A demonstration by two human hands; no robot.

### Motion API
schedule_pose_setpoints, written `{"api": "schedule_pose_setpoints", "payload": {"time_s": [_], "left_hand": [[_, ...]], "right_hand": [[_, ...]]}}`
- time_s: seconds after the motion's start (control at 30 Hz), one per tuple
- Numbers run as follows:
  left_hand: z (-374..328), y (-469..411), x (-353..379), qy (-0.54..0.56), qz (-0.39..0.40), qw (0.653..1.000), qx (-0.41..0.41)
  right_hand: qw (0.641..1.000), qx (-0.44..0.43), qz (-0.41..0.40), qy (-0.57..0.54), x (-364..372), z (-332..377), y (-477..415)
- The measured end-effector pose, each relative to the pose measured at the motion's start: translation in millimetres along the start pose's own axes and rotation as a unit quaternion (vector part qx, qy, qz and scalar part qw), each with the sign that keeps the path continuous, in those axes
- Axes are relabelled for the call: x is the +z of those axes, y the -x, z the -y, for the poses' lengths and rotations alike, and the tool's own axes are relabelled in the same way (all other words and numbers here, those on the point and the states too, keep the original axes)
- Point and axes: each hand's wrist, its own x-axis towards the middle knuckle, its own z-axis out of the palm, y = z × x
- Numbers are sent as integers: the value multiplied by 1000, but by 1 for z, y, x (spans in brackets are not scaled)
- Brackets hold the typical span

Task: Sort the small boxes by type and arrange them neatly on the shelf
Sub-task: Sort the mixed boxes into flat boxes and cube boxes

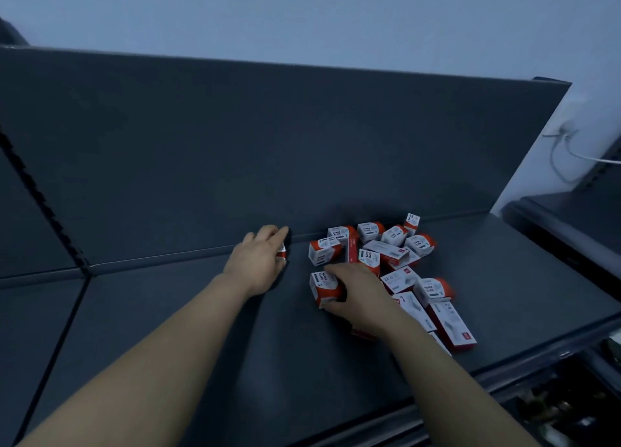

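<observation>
A jumbled pile of several small red-and-white boxes (pixel 386 252) lies on the dark shelf (pixel 188 312), near its back panel. Some are squat paper-clip boxes, others are long flat staple boxes (pixel 452 324). My left hand (pixel 260 262) is at the back of the shelf, left of the pile, its fingers curled round a small red-and-white box (pixel 281 252) that is mostly hidden. My right hand (pixel 356 293) grips a paper-clip box (pixel 322 287) at the pile's front left edge.
The shelf's upright back panel (pixel 268 144) rises just behind the boxes. A seam (pixel 67 312) splits the shelf at the left. A second dark shelf unit (pixel 571 221) stands to the right, with white cables (pixel 568 151) on the wall. Lower shelves (pixel 571 406) hold dim items.
</observation>
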Motion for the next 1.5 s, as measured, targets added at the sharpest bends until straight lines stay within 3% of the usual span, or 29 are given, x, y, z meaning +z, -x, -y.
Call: {"api": "schedule_pose_setpoints", "payload": {"time_s": [0.1,0.23,0.33,0.5,0.87,1.03,1.2,1.5], "left_hand": [[0,6,3,18,-14,1000,-21],[7,31,5,170,-30,983,-69],[19,58,-3,208,-75,970,-100],[35,113,-34,267,-160,935,-170],[107,253,-92,237,-273,902,-234],[154,322,-115,217,-271,900,-263],[205,379,-126,144,-202,932,-264],[268,405,-118,72,-134,958,-242]], "right_hand": [[1000,2,6,-17,-4,2,-1],[997,-5,-30,-69,-6,13,1],[991,-9,-55,-124,-5,28,1],[979,-33,-30,-197,9,72,-7],[947,-145,49,-281,64,211,-9],[938,-179,95,-280,93,285,6],[944,-182,128,-246,123,347,22],[964,-118,85,-224,168,392,43]]}}
